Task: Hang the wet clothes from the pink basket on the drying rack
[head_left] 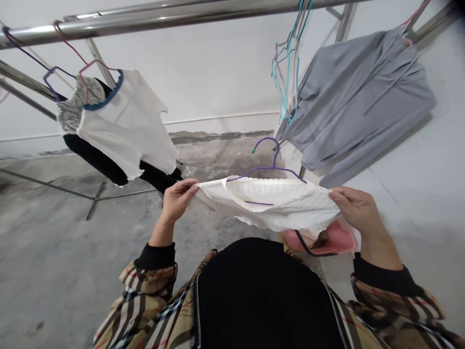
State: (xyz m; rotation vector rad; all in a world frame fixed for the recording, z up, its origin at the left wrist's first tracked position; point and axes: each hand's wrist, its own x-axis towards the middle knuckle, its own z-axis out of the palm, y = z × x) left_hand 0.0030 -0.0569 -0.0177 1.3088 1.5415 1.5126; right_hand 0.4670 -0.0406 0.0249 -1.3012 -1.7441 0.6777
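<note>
I hold a small white knit top (279,203) stretched out flat in front of my chest. My left hand (177,199) pinches its left edge, fingers closed on the cloth. My right hand (358,209) grips its right edge, fingers closed too. A purple wire hanger (268,162) is threaded inside the top, its hook rising above the neckline. Beneath the top, near my right hand, lies a pink thing (332,240) that I cannot identify.
A steel rail (152,18) runs overhead. On it hang a white top with a blue collar (127,121) over dark clothes at the left, empty teal and grey hangers (288,72) in the middle, and a grey long-sleeved shirt (359,97) at the right. Concrete floor (72,252) below.
</note>
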